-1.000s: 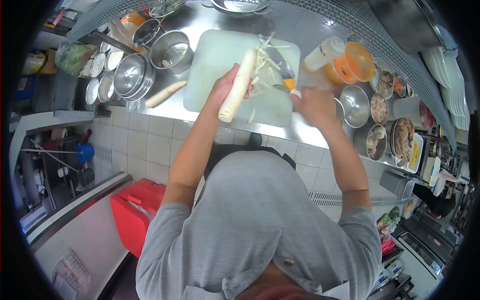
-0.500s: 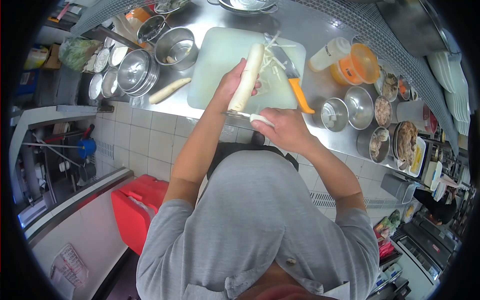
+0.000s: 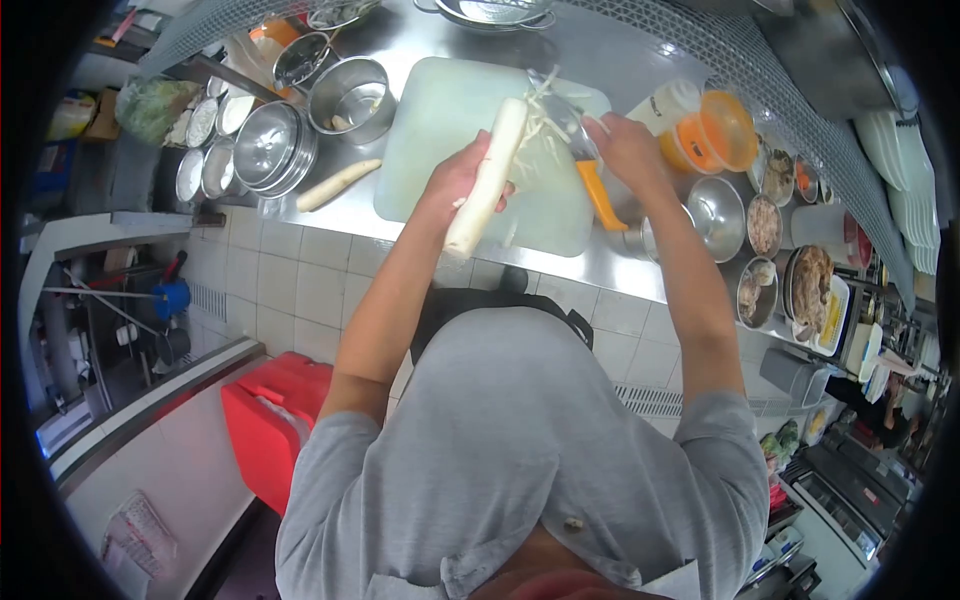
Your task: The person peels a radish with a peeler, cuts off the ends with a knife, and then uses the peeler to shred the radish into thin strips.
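My left hand (image 3: pixel 460 180) is wrapped round a long peeled white radish (image 3: pixel 490 185), held tilted over the near edge of the pale cutting board (image 3: pixel 425 110). Toward the board's far right, my right hand (image 3: pixel 630 150) is closed on the vegetable peeler, which the fingers mostly hide. White peel strips (image 3: pixel 545 125) lie on the board beyond the radish. Just below the right hand is the orange handle of a knife (image 3: pixel 600 195); its blade rests on the board among the peelings. Left of the board lies another long, pale root (image 3: pixel 340 185).
Steel bowls (image 3: pixel 270 145) and a pot (image 3: pixel 350 100) stand at the left. On the right are an orange tub (image 3: pixel 725 130), a squeeze bottle (image 3: pixel 670 105), an open steel bowl (image 3: pixel 717 215) and several food containers. A red bin (image 3: pixel 270 420) is on the floor.
My right hand has moved from the radish's near end up and right, past the knife handle. My left hand still grips the radish, whose near end has shifted slightly toward me.
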### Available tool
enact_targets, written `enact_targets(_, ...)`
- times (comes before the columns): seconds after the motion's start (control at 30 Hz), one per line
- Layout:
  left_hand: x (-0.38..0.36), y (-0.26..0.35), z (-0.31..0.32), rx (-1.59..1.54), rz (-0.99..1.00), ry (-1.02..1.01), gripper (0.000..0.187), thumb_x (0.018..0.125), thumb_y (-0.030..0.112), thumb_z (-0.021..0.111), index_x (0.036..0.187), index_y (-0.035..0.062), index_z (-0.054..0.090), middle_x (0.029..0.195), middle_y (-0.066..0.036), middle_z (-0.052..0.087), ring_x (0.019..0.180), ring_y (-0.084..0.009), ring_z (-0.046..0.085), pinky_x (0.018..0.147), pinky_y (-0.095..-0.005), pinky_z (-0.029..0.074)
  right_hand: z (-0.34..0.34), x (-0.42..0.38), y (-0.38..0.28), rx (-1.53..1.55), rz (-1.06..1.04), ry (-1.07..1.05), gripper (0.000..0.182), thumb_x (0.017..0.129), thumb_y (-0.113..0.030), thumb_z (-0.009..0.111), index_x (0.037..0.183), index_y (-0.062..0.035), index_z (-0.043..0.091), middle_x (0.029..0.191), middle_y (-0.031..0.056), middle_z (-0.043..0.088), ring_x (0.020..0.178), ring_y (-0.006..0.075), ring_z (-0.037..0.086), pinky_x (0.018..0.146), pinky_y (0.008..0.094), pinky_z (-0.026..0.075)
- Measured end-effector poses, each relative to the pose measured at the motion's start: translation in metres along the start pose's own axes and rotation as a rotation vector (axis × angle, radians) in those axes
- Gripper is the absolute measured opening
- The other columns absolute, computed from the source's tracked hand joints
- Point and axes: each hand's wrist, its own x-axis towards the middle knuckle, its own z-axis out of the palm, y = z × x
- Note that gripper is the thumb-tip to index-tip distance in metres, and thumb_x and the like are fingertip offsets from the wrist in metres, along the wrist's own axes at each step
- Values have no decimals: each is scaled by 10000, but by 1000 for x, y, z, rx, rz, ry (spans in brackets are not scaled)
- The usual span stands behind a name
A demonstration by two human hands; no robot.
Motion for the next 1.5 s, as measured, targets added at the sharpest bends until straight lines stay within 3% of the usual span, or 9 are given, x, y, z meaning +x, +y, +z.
enact_targets(0.1, 12, 5, -6, 153, 105, 164, 577, 1021, 540, 618, 1274, 24, 573, 905, -97, 594, 683, -225, 657, 532, -350, 562, -4, -15, -1, -312, -60, -196, 523, 1037, -534, 513, 937, -54, 693, 935, 221, 725, 933, 412, 698, 815, 505, 544)
enact_targets(0.2, 24, 8, -14, -20, 15, 96, 569, 1033, 548, 585, 1315, 55, 559, 917, -75, 603, 761, -198, 624, 563, -306, 516, -26, -42, -28, -37, -38, -7, 514, 1029, -531, 542, 912, -52, 688, 890, 211, 714, 889, 401, 702, 773, 497, 544)
enact_targets(0.3, 34, 5, -21, -149, -16, -63, 602, 1037, 564, 566, 1382, 73, 536, 935, -70, 604, 778, -177, 605, 597, -290, 516, -11, -79, -38, 378, -218, -151, 482, 1022, -507, 584, 889, -52, 669, 810, 207, 688, 820, 396, 697, 713, 499, 534)
enact_targets(0.47, 40, 4, -14, -158, -29, -182, 630, 1050, 579, 525, 1467, 108, 492, 954, -67, 600, 791, -169, 591, 626, -281, 510, -8, -126, -87, 407, -361, -174, 331, 988, -386, 680, 959, -57, 702, 798, 155, 680, 715, 363, 645, 665, 438, 509)
enact_targets(0.67, 36, 2, -8, -119, -29, -160, 650, 1050, 593, 514, 1484, 111, 481, 952, -70, 594, 784, -169, 569, 615, -282, 506, 11, -118, -86, 302, -492, -43, 378, 985, -435, 665, 886, -71, 673, 761, 168, 690, 717, 399, 678, 644, 499, 527)
enact_targets(0.8, 34, -3, -13, -259, -91, -328, 587, 1038, 610, 524, 1265, 69, 550, 940, -85, 595, 752, -213, 610, 613, -321, 531, 30, -65, -50, 320, -328, 65, 396, 996, -451, 640, 894, -71, 677, 796, 185, 704, 754, 412, 685, 673, 502, 543)
enact_targets(1.1, 30, 3, -14, -52, -28, -48, 540, 1085, 529, 483, 1325, 50, 554, 958, -107, 628, 759, -222, 632, 613, -322, 541, 5, -8, -3, -94, -144, 119, 491, 1015, -514, 563, 912, -53, 694, 796, 191, 715, 783, 421, 700, 706, 512, 552)
enact_targets(1.2, 43, 1, -25, -102, -39, -138, 626, 1090, 556, 435, 1507, 89, 465, 971, -70, 616, 811, -180, 598, 640, -289, 527, 1, -48, -32, 26, -181, 138, 463, 1004, -490, 595, 896, -50, 689, 758, 176, 714, 754, 409, 707, 683, 512, 554)
enact_targets(1.5, 71, -4, -29, -349, -139, -316, 661, 1078, 562, 454, 1529, 80, 417, 1140, -149, 612, 846, -236, 615, 658, -321, 581, 8, -74, -34, -126, -42, 62, 419, 973, -470, 650, 919, -60, 715, 735, 157, 718, 718, 363, 726, 637, 490, 564)
